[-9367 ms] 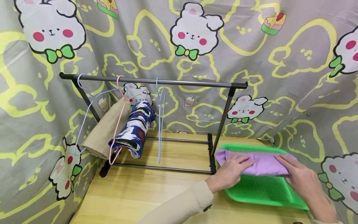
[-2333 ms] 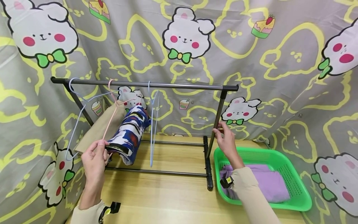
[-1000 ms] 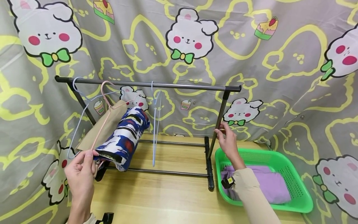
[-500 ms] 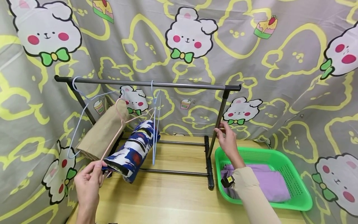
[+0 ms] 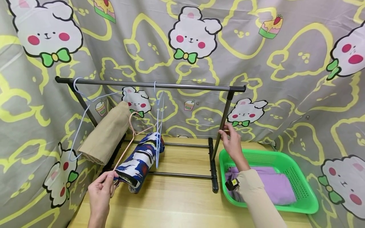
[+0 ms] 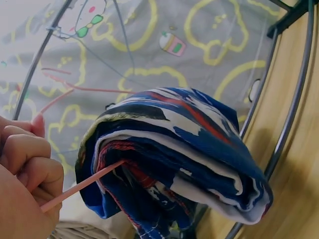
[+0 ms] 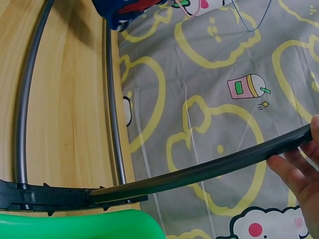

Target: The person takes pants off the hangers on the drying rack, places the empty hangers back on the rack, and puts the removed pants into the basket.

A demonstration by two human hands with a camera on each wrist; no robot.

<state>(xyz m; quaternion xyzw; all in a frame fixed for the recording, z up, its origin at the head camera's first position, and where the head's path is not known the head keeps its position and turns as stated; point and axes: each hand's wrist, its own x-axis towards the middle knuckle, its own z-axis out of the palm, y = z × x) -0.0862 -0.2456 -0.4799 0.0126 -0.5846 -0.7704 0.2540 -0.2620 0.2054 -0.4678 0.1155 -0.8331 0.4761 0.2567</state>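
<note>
Pinching the pink hanger by its near lower corner w/ my left hand; fingers of my right hand grip the rack post. Patterned cloth is folded over the hanger's bottom bar, low over the tabletop, hook free & below the rod. Risks, I'd guess: cloth could slide off the bar's far end, b/c I've only got one corner & the far side dips if I tilt it. Hanger may also snag the blue hanger, which crosses in front of the cloth in head view; can't tell if they touch. A snag + tug might shift the rack, tho my grip on the post should help. Vs. approx. 1 sec ago: hook was up at rod level, now it's well under; cloth's lower & further right, so more of the beige cloth shows. Right hand hasn't moved.
</note>
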